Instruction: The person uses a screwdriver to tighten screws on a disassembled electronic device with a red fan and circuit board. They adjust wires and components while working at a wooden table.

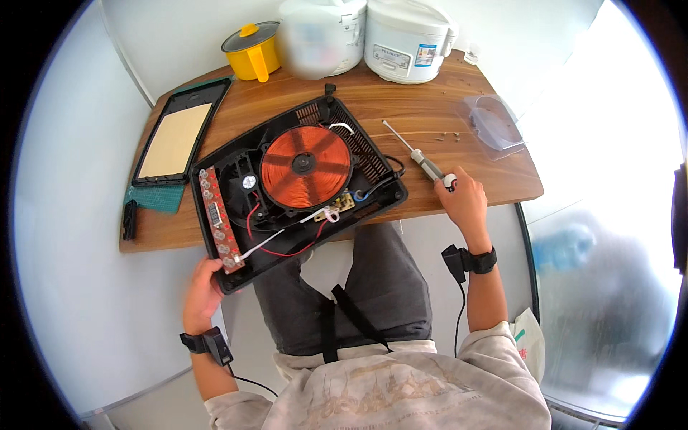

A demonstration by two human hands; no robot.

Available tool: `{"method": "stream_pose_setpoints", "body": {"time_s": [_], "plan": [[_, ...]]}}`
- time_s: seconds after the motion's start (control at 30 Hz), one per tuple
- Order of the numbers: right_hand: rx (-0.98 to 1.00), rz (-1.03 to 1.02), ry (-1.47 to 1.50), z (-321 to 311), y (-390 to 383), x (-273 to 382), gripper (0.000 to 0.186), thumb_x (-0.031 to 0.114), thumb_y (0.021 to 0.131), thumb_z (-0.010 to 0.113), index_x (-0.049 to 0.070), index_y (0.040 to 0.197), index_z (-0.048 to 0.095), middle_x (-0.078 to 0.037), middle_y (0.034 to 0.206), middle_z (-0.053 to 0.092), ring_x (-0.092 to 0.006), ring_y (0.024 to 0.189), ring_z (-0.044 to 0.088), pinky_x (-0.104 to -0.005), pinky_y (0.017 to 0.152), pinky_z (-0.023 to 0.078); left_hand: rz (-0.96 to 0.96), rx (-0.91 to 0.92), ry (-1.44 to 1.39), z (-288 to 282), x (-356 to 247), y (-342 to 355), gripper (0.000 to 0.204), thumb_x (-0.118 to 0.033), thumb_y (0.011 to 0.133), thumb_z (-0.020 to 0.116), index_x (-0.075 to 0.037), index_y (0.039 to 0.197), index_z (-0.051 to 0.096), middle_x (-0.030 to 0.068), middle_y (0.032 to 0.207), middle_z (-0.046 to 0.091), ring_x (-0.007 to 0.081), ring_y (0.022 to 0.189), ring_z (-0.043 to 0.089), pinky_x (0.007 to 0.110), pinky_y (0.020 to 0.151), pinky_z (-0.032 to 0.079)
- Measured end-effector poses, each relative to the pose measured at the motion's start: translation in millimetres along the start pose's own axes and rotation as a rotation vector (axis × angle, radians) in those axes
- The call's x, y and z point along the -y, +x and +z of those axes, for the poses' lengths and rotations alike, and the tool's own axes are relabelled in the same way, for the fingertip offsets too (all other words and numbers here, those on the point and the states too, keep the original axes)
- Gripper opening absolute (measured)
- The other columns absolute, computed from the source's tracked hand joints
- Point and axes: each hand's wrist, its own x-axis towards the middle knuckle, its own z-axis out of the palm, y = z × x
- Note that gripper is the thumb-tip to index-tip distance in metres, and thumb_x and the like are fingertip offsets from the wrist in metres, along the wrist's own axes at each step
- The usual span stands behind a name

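The left hand point(202, 294) holds the near-left corner of an open housing point(374, 201) with a copper coil point(287, 179) and red board point(220, 228). The right hand point(464, 199) grips a screwdriver point(426, 163); behind, on the table point(416, 107), stand a yellow pot point(252, 63) and two rice cookers point(405, 36).

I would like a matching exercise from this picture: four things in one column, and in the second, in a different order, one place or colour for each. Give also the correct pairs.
Things:
1. screwdriver
2. round coil
3. lidded pot
4. left hand

Places and colours:
A. yellow
B. at a near corner of the open black housing
C. next to the right hand
D. copper-coloured

Pairs: 1-C, 2-D, 3-A, 4-B
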Motion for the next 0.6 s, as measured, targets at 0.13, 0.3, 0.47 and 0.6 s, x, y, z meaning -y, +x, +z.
{"method": "stream_pose_setpoints", "body": {"time_s": [0.13, 0.3, 0.47, 0.6], "plan": [[-0.044, -0.009, 0.002, 2.7, 4.2, -0.6, 0.031, 0.036, 0.090, 0.071, 0.005, 0.093, 0.066, -0.019, 0.080, 0.072, -0.0438, 0.081, 0.069, -0.0530, 0.071, 0.054, 0.050, 0.072, -0.148, 29.5, 23.9, -11.8, 0.046, -0.012, 0.093, 0.058, 0.002, 0.136, 0.050, 0.0150, 0.128, 0.066, 0.0269, 0.111, 0.070, 0.043, 0.094, 0.061], [-0.003, 0.005, -0.038, 2.6, 8.2, 3.2, 0.031, 0.037, 0.092, 0.070, 0.006, 0.096, 0.068, -0.019, 0.084, 0.073, -0.0437, 0.082, 0.070, -0.0532, 0.073, 0.054, 0.068, 0.095, -0.244, 54.0, 39.6, -27.0, 0.061, -0.006, 0.091, 0.062, 0.002, 0.147, 0.039, 0.0163, 0.138, 0.060, 0.0287, 0.122, 0.066, 0.041, 0.100, 0.059], [0.002, 0.010, 0.007, -2.9, 4.4, 7.2, 0.031, 0.038, 0.092, 0.070, 0.007, 0.095, 0.070, -0.018, 0.085, 0.073, -0.0429, 0.081, 0.070, -0.0523, 0.072, 0.055, 0.031, 0.142, -0.316, 90.2, 57.8, -39.3, 0.067, -0.003, 0.092, 0.063, 0.003, 0.151, 0.032, 0.0182, 0.146, 0.053, 0.0320, 0.131, 0.059, 0.046, 0.109, 0.053], [-0.008, -0.005, 0.006, -2.1, 5.5, 5.5, 0.030, 0.038, 0.091, 0.071, 0.008, 0.094, 0.070, -0.017, 0.082, 0.072, -0.0425, 0.080, 0.070, -0.0515, 0.070, 0.054, 0.019, 0.171, -0.397, 116.4, 69.4, -45.2, 0.065, 0.002, 0.093, 0.061, 0.001, 0.151, 0.031, 0.0181, 0.144, 0.054, 0.0338, 0.131, 0.059, 0.052, 0.111, 0.050]]}}
